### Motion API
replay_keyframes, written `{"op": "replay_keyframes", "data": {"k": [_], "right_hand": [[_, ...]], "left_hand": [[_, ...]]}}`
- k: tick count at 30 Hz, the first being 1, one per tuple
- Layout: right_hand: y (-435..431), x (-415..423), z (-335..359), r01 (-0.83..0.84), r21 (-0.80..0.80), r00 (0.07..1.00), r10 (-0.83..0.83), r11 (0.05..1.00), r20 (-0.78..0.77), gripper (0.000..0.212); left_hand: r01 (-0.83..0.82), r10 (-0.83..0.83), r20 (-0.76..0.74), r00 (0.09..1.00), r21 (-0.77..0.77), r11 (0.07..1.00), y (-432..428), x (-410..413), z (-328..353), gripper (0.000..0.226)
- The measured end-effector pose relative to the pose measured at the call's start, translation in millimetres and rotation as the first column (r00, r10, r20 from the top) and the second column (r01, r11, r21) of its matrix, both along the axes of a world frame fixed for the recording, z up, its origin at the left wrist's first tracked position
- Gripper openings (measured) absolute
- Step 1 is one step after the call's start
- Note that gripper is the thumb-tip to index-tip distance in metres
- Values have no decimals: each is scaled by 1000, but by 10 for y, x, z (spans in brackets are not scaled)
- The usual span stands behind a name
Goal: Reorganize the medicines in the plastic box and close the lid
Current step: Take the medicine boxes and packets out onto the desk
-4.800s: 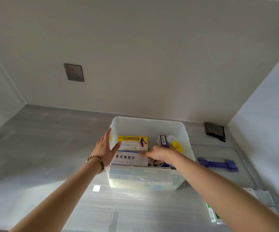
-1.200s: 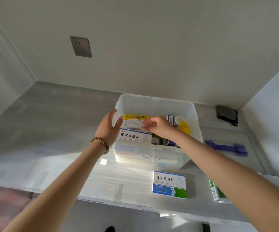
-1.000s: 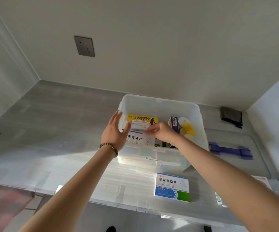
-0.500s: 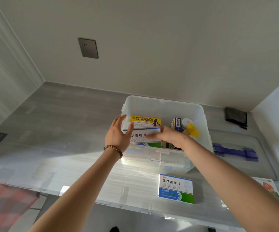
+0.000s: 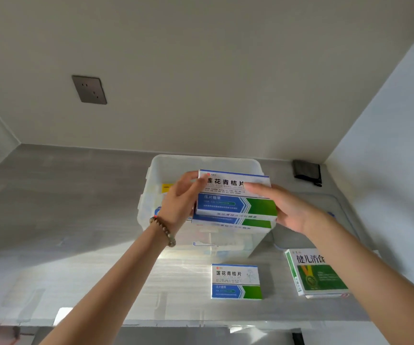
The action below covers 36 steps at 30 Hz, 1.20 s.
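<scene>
A clear plastic box (image 5: pixel 202 162) stands open on the grey counter. Above its opening I hold two stacked white, blue and green medicine boxes (image 5: pixel 235 199). My left hand (image 5: pixel 180 202) grips their left end and my right hand (image 5: pixel 285 207) their right end. A yellow medicine box (image 5: pixel 165 188) shows inside the plastic box, mostly hidden behind my left hand. A third blue and green medicine box (image 5: pixel 235 281) lies flat on the counter in front. The clear lid (image 5: pixel 325 202) with a purple latch lies to the right, largely behind my right hand.
A white and green medicine box (image 5: pixel 316 272) lies on the counter at the right. A black folded item (image 5: pixel 306 171) sits in the back right corner. A wall socket (image 5: pixel 89 89) is on the back wall. The counter's front edge (image 5: pixel 201 322) runs below the boxes.
Both hands have lifted two stacked blue and green medicine boxes up out of the plastic box; before, they were down inside it in front of the yellow box.
</scene>
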State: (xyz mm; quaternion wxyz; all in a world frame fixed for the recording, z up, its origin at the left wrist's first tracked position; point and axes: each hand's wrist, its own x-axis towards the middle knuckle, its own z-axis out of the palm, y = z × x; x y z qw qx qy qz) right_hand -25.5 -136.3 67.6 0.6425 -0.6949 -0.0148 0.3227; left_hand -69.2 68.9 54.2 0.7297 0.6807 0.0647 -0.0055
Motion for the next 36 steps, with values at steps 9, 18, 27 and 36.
{"op": "replay_keyframes", "data": {"k": [9,18,27,36], "right_hand": [[-877,-659,-545,34,-190,976,-74,981,-204,50],[-950,-923,-1383,197,-256,910,-274,946,-312,42],[-594,-733,-1858,374,-206,865,-421,904,-275,27],[-501,-720,-2089,389,-259,847,-454,884,-277,19]], "left_hand": [[314,-280,-354,892,40,949,-529,-332,-514,19],[311,-242,-577,780,23,950,-680,-577,-1290,31],[-12,2,-585,811,-12,1000,-593,-519,-1747,22],[-69,18,-622,783,-57,996,-529,-581,-2013,31]]}}
